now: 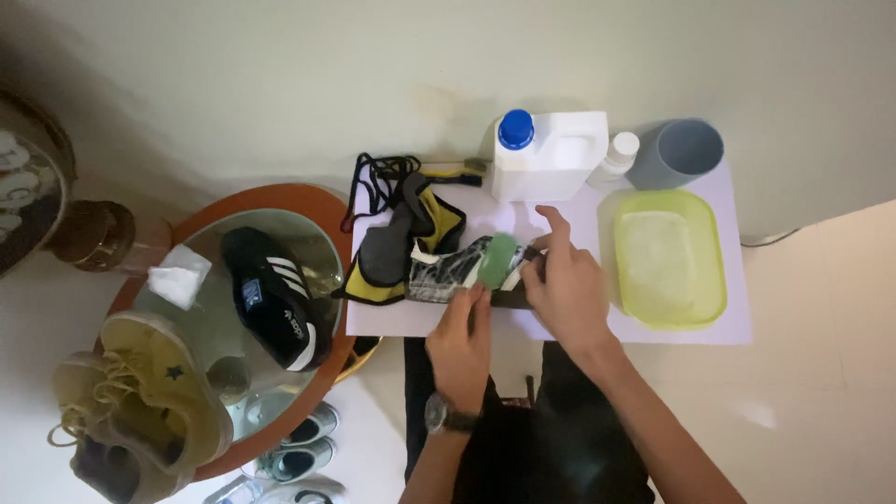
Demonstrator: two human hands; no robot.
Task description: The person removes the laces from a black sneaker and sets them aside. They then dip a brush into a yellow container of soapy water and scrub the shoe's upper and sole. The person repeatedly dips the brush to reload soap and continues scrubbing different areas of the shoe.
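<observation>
Near the frame's centre, your left hand (464,329) is pinching a blurred round green sponge (497,259) over a black-and-yellow sports shoe (425,254). Your right hand (564,285) is gripping that shoe's right end. The shoe is lying on white paper (653,334), long axis left-right. Beyond it a white plastic jug (551,159) is standing.

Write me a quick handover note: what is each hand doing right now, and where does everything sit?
Left hand: grips the black-and-yellow shoe lying on the white sheet.
Right hand: presses a green sponge onto that shoe.
Nearby: white jug, grey cup, green tub. Black striped shoe lies on the round glass table.
How far the scrubbing has got, I cannot tell.
</observation>
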